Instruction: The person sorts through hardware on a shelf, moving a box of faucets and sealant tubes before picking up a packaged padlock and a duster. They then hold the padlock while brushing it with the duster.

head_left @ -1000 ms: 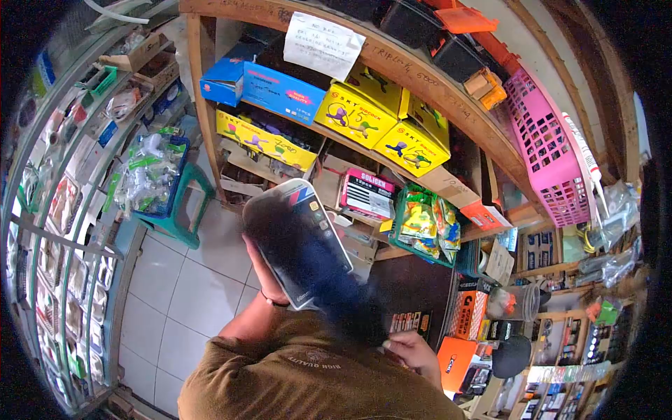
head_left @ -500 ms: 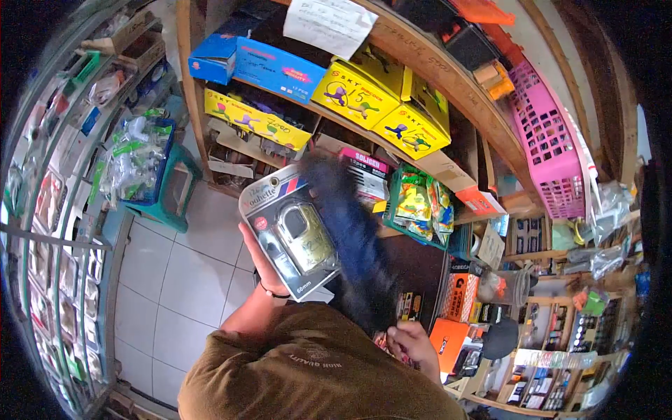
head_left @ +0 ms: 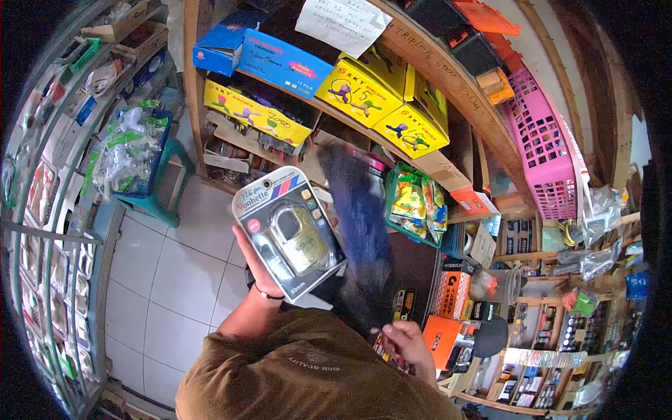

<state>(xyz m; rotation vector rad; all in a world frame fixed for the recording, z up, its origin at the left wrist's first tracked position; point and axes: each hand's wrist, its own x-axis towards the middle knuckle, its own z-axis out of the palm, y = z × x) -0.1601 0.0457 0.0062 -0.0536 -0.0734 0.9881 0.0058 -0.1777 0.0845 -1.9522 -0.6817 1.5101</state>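
My left hand (head_left: 253, 260) holds a boxed padlock (head_left: 299, 241) from its left side and underneath, the gold and dark lock showing through the clear front of the upright card pack. A dark blue feather duster (head_left: 358, 224) stands just right of the pack, its bristles blurred by motion. Low on the right, my right hand (head_left: 409, 344) is closed around the duster's handle end. Yellow boxes (head_left: 360, 94) sit on the shelf beyond the duster's tip.
A blue box (head_left: 283, 64) and a pink basket (head_left: 542, 140) occupy the shelves ahead. Packets fill a green basket (head_left: 414, 204). On the left, a green stool (head_left: 164, 189) carries bagged goods beside a glass display case (head_left: 52, 245). Orange boxes (head_left: 442, 343) are near my right hand.
The duster has shifted off the pack's upper right corner to its right side. The padlock pack is slightly further left and its front is more fully visible.
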